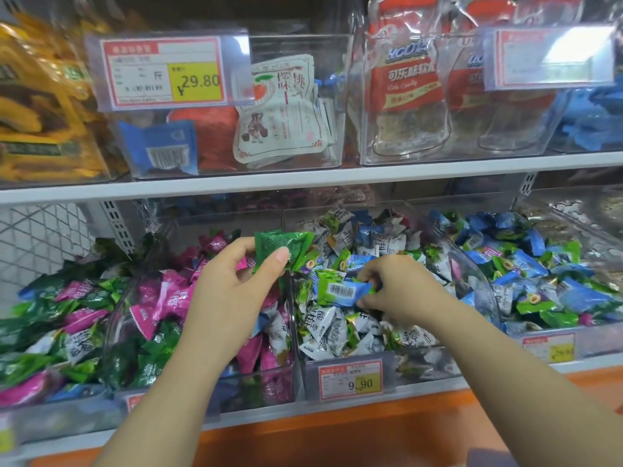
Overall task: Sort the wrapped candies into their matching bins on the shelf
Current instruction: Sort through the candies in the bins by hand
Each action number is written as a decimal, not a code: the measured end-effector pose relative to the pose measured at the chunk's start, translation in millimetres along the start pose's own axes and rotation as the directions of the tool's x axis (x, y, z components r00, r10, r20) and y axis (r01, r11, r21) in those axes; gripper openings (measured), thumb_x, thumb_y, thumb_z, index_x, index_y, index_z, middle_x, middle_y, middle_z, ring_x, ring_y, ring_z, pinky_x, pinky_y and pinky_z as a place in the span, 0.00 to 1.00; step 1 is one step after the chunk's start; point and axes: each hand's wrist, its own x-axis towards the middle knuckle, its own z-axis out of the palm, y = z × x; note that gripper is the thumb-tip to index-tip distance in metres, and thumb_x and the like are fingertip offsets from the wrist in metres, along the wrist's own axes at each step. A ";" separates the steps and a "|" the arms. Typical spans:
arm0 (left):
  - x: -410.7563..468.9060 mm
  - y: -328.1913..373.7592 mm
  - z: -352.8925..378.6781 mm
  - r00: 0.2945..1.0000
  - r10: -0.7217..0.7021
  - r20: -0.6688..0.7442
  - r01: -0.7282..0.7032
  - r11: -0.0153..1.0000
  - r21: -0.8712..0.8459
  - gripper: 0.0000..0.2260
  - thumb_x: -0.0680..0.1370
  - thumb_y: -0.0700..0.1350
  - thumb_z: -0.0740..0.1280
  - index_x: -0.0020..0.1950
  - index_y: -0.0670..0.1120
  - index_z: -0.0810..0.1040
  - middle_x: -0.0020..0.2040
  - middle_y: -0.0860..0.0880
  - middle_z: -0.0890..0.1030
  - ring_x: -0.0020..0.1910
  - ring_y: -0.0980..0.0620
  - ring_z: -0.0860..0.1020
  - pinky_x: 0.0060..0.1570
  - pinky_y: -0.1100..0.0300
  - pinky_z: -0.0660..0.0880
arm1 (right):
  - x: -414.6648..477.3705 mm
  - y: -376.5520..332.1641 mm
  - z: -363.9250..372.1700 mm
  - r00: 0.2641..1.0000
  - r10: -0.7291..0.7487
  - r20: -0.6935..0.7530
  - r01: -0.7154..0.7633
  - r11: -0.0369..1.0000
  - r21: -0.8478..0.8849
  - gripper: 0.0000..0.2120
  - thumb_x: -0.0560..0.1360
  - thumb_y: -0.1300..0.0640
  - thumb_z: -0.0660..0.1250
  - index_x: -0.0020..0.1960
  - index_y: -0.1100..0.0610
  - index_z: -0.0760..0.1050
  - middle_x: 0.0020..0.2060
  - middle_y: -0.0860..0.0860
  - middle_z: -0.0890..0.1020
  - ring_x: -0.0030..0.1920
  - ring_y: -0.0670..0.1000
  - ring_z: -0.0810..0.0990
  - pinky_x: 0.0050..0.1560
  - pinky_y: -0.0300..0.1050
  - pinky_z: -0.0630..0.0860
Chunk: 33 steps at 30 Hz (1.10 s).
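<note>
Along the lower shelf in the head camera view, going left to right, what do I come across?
pink candies → left hand → dark green candy it holds → blue barcoded candy → right hand pinching it → blue and green candies

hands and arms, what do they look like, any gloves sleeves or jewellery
Both are bare: the left hand and right hand wear no gloves, rings, watch or bracelet, and no sleeve shows on either forearm as far as the frame reaches. The left thumbnail is short and unpainted.
</note>
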 end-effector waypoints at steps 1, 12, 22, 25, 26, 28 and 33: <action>-0.2 -0.1 -0.8 1.000 -0.004 -0.003 0.004 1.000 0.008 0.15 0.65 0.64 0.64 0.47 0.59 0.78 0.45 0.67 0.81 0.45 0.63 0.81 0.47 0.58 0.75 | -0.6 2.1 -2.2 1.000 0.011 -0.003 -0.011 0.999 0.035 0.17 0.70 0.50 0.74 0.55 0.55 0.77 0.36 0.44 0.74 0.41 0.49 0.75 0.44 0.43 0.73; -3.4 -6.4 -11.3 0.998 -0.057 -0.014 0.058 0.995 0.081 0.37 0.62 0.71 0.63 0.66 0.51 0.74 0.63 0.53 0.78 0.57 0.51 0.79 0.60 0.46 0.74 | -7.2 20.1 -22.9 0.991 0.051 -0.121 -0.019 0.967 0.252 0.18 0.68 0.49 0.75 0.53 0.56 0.79 0.32 0.45 0.75 0.32 0.42 0.73 0.29 0.30 0.66; -8.3 -0.4 6.2 0.994 -0.088 0.062 0.098 0.978 -0.183 0.17 0.73 0.54 0.66 0.59 0.49 0.77 0.52 0.54 0.82 0.45 0.61 0.82 0.43 0.65 0.79 | -28.0 -40.4 -26.1 0.973 -0.131 -0.189 0.228 0.662 0.714 0.08 0.70 0.57 0.73 0.48 0.49 0.79 0.33 0.45 0.80 0.33 0.47 0.79 0.45 0.40 0.80; -6.2 -6.7 2.8 0.984 -0.175 0.040 0.178 0.928 -0.328 0.33 0.66 0.60 0.67 0.67 0.46 0.72 0.64 0.48 0.76 0.52 0.57 0.80 0.45 0.60 0.80 | -25.6 -59.2 -13.5 0.969 -0.158 -0.191 0.248 0.591 0.768 0.08 0.71 0.58 0.73 0.49 0.50 0.79 0.32 0.43 0.78 0.31 0.42 0.76 0.44 0.39 0.78; -5.9 -8.1 0.5 0.979 -0.200 0.044 0.202 0.907 -0.370 0.38 0.64 0.62 0.67 0.70 0.46 0.69 0.67 0.47 0.73 0.56 0.54 0.79 0.46 0.58 0.80 | -24.0 -65.0 -11.2 0.968 -0.160 -0.193 0.250 0.570 0.782 0.08 0.71 0.58 0.73 0.49 0.51 0.79 0.33 0.43 0.78 0.31 0.42 0.76 0.42 0.38 0.78; -6.4 -10.3 -5.0 0.970 -0.238 0.051 0.236 0.868 -0.437 0.40 0.63 0.63 0.68 0.72 0.49 0.66 0.70 0.46 0.70 0.61 0.50 0.77 0.47 0.55 0.81 | -21.0 -77.3 -6.9 0.967 -0.165 -0.195 0.254 0.537 0.805 0.09 0.71 0.60 0.73 0.49 0.52 0.78 0.31 0.43 0.78 0.29 0.40 0.74 0.37 0.35 0.74; -13.0 -12.4 -28.8 0.985 -0.174 -0.005 0.155 0.892 -0.424 0.09 0.78 0.46 0.64 0.58 0.50 0.74 0.54 0.48 0.82 0.50 0.52 0.83 0.44 0.56 0.80 | -15.5 -112.6 7.9 0.961 -0.216 -0.174 0.265 0.525 0.809 0.08 0.70 0.61 0.74 0.47 0.54 0.79 0.34 0.47 0.79 0.29 0.40 0.74 0.35 0.34 0.73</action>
